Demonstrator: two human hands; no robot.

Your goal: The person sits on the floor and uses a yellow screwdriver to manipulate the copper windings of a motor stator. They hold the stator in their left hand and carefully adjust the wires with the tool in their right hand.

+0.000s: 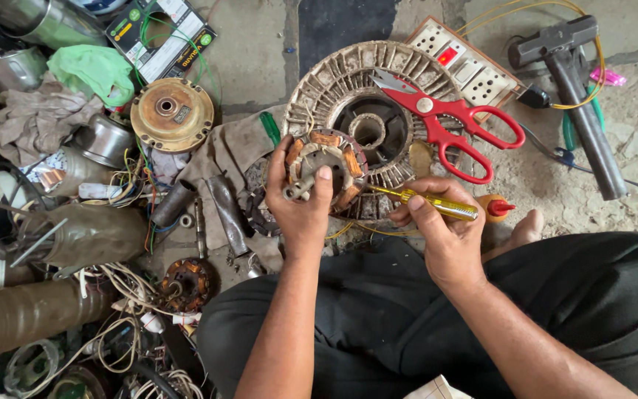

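My left hand (300,203) grips a round motor stator (328,164) with copper-coloured windings, thumb across its face. My right hand (441,222) holds a yellow-handled screwdriver (437,205), whose tip points left at the stator's edge. Both are held above a large ribbed round fan housing (341,81) lying on the floor. Red-handled scissors (448,122) rest on that housing's right side.
A hammer (581,103) and a switchboard (467,66) lie at the upper right. A brass-coloured motor cover (172,113), rags, wires and metal cans crowd the left. A second small stator (186,283) lies near my knee. My dark trousers (555,295) fill the lower right.
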